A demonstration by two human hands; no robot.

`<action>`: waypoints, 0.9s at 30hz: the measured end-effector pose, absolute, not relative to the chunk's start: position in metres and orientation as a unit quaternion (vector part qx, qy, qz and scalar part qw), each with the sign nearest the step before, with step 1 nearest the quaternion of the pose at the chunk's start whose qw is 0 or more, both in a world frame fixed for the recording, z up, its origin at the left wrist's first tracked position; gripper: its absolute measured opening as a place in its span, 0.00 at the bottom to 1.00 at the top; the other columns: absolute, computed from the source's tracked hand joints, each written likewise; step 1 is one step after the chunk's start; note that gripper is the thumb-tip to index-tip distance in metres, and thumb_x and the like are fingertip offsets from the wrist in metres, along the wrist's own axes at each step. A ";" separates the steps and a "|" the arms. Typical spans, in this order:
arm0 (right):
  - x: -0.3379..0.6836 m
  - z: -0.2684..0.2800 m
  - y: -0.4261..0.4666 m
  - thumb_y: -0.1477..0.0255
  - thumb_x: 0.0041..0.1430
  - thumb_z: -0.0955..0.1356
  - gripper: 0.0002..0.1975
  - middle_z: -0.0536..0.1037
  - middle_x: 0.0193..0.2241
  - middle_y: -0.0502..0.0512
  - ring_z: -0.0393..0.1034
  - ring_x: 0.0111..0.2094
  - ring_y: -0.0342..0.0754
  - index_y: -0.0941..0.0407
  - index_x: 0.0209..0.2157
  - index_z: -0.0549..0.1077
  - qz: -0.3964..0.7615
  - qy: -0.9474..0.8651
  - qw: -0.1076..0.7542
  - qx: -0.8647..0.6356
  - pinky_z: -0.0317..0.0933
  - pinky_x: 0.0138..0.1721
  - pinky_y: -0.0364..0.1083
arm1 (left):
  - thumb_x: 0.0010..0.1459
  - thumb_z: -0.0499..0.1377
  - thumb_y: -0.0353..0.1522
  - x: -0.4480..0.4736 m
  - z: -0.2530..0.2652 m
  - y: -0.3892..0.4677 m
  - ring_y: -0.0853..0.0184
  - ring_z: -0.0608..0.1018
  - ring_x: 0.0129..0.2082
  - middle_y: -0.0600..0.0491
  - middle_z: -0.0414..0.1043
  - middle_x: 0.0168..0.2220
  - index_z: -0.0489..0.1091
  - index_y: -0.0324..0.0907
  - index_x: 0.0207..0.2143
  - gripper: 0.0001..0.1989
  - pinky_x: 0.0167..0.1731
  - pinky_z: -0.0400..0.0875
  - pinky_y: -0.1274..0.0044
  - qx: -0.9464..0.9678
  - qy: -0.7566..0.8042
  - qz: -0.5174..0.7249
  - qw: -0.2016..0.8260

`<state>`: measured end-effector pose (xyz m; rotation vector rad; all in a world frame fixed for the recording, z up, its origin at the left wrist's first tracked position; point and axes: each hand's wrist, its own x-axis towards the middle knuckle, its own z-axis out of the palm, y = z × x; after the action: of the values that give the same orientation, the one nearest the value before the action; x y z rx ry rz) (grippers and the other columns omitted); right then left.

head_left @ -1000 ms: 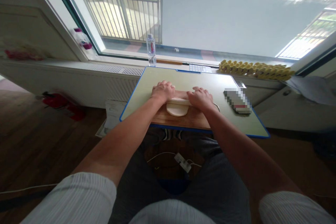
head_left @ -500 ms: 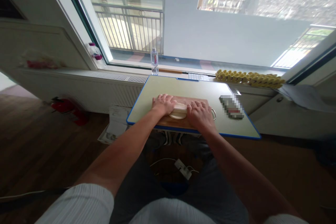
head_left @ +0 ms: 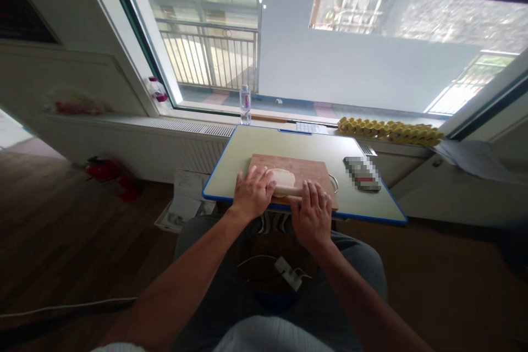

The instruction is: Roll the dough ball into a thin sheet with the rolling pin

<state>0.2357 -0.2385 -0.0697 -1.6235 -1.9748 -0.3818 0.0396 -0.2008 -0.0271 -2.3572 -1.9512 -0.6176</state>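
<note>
A flattened piece of dough (head_left: pixel 282 176) lies on a wooden cutting board (head_left: pixel 307 168). Across its near edge runs a pale rolling pin (head_left: pixel 289 191), whose ends are covered by my hands. My left hand (head_left: pixel 253 192) is closed over the left end, beside the dough. Over the right end, near the board's front edge, my right hand (head_left: pixel 312 212) is closed with its fingers laid across the pin. The board has a metal handle (head_left: pixel 334 183) on its right side.
The board rests on a small blue-edged table (head_left: pixel 268 141), with a blurred-out flat object (head_left: pixel 363 174) at its right. Behind stand a water bottle (head_left: pixel 245 105) and a yellow ridged strip (head_left: pixel 388 131) on the sill. A power strip (head_left: pixel 288 273) lies on the floor below.
Both hands have drawn the rolling pin toward me, from the dough's middle to its near edge. More of the dough and of the board's far side now shows.
</note>
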 end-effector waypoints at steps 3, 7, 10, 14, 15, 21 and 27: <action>0.236 -0.076 -0.247 0.59 0.77 0.61 0.33 0.65 0.70 0.72 0.53 0.73 0.67 0.65 0.73 0.59 -0.156 -0.736 0.285 -0.594 0.46 0.70 0.67 | 0.76 0.44 0.45 0.040 -0.030 -0.209 0.52 0.64 0.73 0.52 0.67 0.71 0.69 0.52 0.69 0.27 0.71 0.55 0.48 -0.755 -0.621 -0.211 0.014; 0.236 -0.083 -0.252 0.58 0.77 0.61 0.35 0.64 0.71 0.72 0.51 0.73 0.67 0.64 0.75 0.55 -0.163 -0.735 0.289 -0.592 0.43 0.71 0.68 | 0.77 0.44 0.45 0.040 -0.034 -0.216 0.53 0.63 0.74 0.53 0.67 0.72 0.67 0.53 0.70 0.27 0.72 0.54 0.49 -0.753 -0.624 -0.211 0.013; 0.235 -0.086 -0.252 0.57 0.77 0.60 0.37 0.63 0.72 0.72 0.50 0.74 0.67 0.63 0.76 0.53 -0.162 -0.732 0.285 -0.597 0.40 0.71 0.70 | 0.77 0.43 0.45 0.039 -0.036 -0.217 0.52 0.62 0.74 0.53 0.65 0.72 0.66 0.52 0.71 0.28 0.72 0.54 0.49 -0.751 -0.625 -0.210 0.012; 0.232 -0.086 -0.249 0.54 0.77 0.58 0.37 0.63 0.72 0.72 0.49 0.74 0.66 0.63 0.76 0.54 -0.163 -0.725 0.282 -0.607 0.36 0.72 0.70 | 0.77 0.43 0.45 0.039 -0.033 -0.214 0.53 0.62 0.74 0.53 0.66 0.72 0.66 0.52 0.71 0.27 0.72 0.54 0.50 -0.750 -0.629 -0.205 0.003; 0.232 -0.085 -0.247 0.53 0.77 0.57 0.37 0.63 0.72 0.72 0.48 0.75 0.66 0.63 0.76 0.54 -0.162 -0.724 0.282 -0.608 0.36 0.72 0.70 | 0.77 0.43 0.45 0.040 -0.032 -0.212 0.53 0.62 0.74 0.53 0.66 0.72 0.66 0.52 0.71 0.27 0.72 0.54 0.50 -0.750 -0.630 -0.202 -0.001; 0.231 -0.079 -0.235 0.50 0.77 0.55 0.39 0.61 0.73 0.73 0.46 0.75 0.66 0.63 0.76 0.53 -0.153 -0.727 0.261 -0.617 0.33 0.72 0.71 | 0.77 0.43 0.45 0.041 -0.026 -0.201 0.53 0.63 0.73 0.53 0.66 0.72 0.68 0.52 0.69 0.27 0.71 0.55 0.49 -0.745 -0.639 -0.189 -0.013; 0.232 -0.069 -0.223 0.49 0.77 0.55 0.40 0.59 0.73 0.73 0.47 0.75 0.65 0.64 0.76 0.55 -0.143 -0.726 0.227 -0.633 0.33 0.72 0.70 | 0.76 0.43 0.45 0.043 -0.025 -0.187 0.52 0.63 0.74 0.52 0.63 0.74 0.69 0.52 0.69 0.28 0.71 0.55 0.47 -0.741 -0.648 -0.175 -0.020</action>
<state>0.2316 -0.2227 -0.0691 -1.7450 -2.0015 -0.3947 0.0429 -0.1874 -0.0252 -2.3576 -2.0610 -0.5583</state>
